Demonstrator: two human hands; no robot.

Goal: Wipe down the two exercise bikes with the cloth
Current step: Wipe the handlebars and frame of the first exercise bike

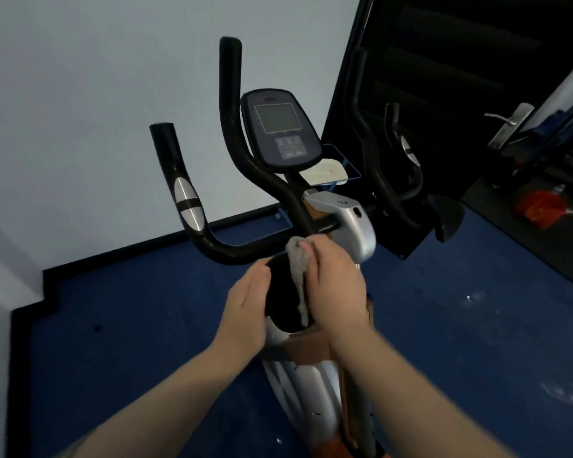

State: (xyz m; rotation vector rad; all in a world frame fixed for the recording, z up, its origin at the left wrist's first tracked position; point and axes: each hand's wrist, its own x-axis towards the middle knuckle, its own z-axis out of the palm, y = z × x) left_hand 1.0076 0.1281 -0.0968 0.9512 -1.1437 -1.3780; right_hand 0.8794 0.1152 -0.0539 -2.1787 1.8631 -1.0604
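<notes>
Cloth (299, 269) seemingly bunched under right hand (336, 285), against bike (351, 223).

no text readable; the console (280, 130) markings are too blurred.

The picture is rather dim, with a cool, bluish tone. The wall (80, 94) is lit softly and evenly, but the door (444, 77) on the right is almost black. The forearms at the bottom are blurred. Straight lines bend near the edges. Small bright reflections shine on the floor (477, 299). Shadows are weak.
</notes>
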